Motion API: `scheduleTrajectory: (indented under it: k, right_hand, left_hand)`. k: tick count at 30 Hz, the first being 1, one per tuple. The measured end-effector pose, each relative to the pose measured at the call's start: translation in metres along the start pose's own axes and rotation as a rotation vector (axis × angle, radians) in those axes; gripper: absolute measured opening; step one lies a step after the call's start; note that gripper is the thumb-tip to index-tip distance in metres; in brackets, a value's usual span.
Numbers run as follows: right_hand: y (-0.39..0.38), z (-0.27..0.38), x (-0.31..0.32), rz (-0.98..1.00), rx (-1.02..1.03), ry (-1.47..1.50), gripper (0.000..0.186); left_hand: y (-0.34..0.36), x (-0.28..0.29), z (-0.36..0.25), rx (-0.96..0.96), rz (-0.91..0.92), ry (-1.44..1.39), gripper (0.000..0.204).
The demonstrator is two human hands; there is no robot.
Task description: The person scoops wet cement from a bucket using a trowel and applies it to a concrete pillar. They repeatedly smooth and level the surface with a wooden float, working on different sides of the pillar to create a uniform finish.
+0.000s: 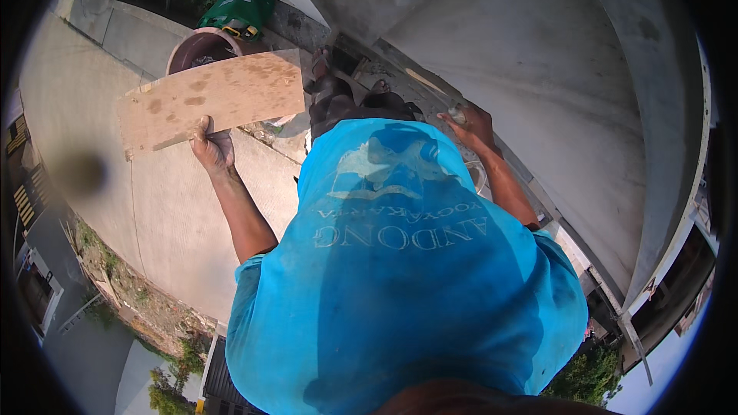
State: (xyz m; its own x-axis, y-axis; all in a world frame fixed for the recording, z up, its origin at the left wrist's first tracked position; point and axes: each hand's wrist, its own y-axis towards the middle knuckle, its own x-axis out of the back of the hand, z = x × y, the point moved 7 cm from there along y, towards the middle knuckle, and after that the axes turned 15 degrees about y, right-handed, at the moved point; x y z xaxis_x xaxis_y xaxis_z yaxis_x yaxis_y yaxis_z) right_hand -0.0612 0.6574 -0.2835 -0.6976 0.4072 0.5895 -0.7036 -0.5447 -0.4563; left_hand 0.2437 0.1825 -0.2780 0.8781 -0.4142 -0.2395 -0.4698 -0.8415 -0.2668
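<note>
My left hand [212,147] grips the near edge of a thin rectangular wooden board [223,96], thumb on top and fingers underneath. Damp brown blotches mark the board's upper face, which is held out to my left at a slight tilt. My right hand [477,129] is closed around a small, pale, rounded object [457,114] beside the grey wall. Most of that object is hidden by the fingers, so its kind does not show.
Beyond the board stands a reddish-brown tub [181,52], partly covered by it. A green bag [237,11] lies behind the tub. On my right rises a large smooth grey wall [530,69]. Pale concrete paving [84,100] stretches out at left, edged by rubble and weeds [146,292].
</note>
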Motion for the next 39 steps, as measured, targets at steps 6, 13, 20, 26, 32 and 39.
scheduleTrajectory:
  k: [6,13,20,26,32,39]
  right_hand:
    - [-0.025,-0.096,-0.023,0.061,-0.242,-0.089,0.059]
    - [-0.034,-0.169,-0.073,0.155,-0.525,-0.034,0.069]
    - [-0.046,-0.26,-0.116,0.08,-0.62,0.066,0.076]
    - [-0.045,-0.302,-0.162,0.091,-0.583,0.127,0.063]
    - [-0.026,-0.296,-0.193,0.151,-0.425,0.055,0.053]
    - [-0.016,-0.332,-0.224,0.228,-0.362,0.065,0.049]
  left_hand:
    - [0.001,-0.004,-0.015,-0.142,-0.035,0.193,0.037]
    - [-0.013,-0.038,-0.029,-0.027,-0.06,0.278,0.051]
    - [-0.003,-0.083,-0.078,-0.101,-0.071,0.414,0.067]
    - [0.034,-0.114,-0.151,-0.394,0.334,-0.029,0.062]
    - [0.047,-0.129,-0.184,-0.417,0.643,-0.529,0.057]
    - [0.051,-0.123,-0.167,-0.242,0.537,-0.699,0.059]
